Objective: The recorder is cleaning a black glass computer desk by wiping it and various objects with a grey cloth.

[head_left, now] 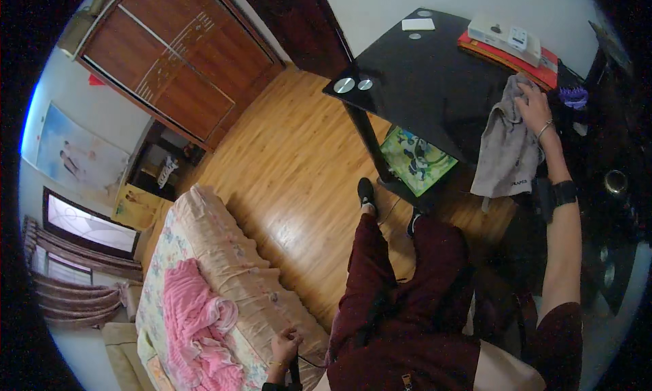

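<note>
My right hand [534, 108] grips the upper end of a grey towel [509, 151] over the right part of a black glass table [433, 70]. The towel hangs down past the table's front edge, and its lower border bears dark writing. Low on the left, my left hand [285, 346] hangs beside the edge of a bed [249, 274]. Its fingers look curled, and no object can be made out in them. A dark strap and a thin cable show near that wrist.
A white box [504, 39] with a white device on it rests on a red box [547, 70]. Nearby is a purple brush [574, 97]. A white card-like item [418, 24] lies farther back. A green picture board [417, 159] sits under the tabletop; a pink blanket [196, 319] covers part of the bed.
</note>
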Tool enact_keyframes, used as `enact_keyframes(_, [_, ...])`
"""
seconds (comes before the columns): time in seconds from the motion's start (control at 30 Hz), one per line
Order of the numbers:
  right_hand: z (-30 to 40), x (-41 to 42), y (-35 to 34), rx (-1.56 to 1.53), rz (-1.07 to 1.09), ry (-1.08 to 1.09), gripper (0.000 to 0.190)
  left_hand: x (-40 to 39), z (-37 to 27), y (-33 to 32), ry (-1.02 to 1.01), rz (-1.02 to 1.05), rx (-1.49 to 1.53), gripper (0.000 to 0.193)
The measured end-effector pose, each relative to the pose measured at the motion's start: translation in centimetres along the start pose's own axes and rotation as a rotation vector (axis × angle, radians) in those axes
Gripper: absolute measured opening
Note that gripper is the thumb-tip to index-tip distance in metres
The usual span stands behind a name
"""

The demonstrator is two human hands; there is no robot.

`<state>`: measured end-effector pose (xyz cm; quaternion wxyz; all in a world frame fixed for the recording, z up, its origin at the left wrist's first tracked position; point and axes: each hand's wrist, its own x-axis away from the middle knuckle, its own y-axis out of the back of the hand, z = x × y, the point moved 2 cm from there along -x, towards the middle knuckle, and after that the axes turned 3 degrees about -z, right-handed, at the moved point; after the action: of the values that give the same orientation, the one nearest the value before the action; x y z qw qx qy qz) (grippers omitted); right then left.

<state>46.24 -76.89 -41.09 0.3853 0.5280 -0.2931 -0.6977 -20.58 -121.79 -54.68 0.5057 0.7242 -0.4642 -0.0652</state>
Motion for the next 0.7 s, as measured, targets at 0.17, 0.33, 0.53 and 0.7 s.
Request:
enact_keyframes(0.17, [-0.8,0.1,-0.2,0.034,-0.036,-0.002,0.043,0.9,-2.5,0.5,-0.076,-0.001,0.034,0.034])
enact_keyframes(0.33, [-0.1,0.1,0.4,0.047,-0.014,0.022,0.042,0.2,-0.5,0.1,-0.032,-0.004,0.028,0.035])
enact_keyframes(0.53, [-2.0,-0.5,-1.1,0.054,-0.047,0.079,0.043,0.3,-1.4,0.2,-0.049,-0.012,-0.109,0.037])
enact_keyframes(0.7, [-2.2,-0.7,-1.2,0.049,0.007,0.047,0.044,-0.3,0.9,-0.2,-0.061,-0.013,0.040,0.038])
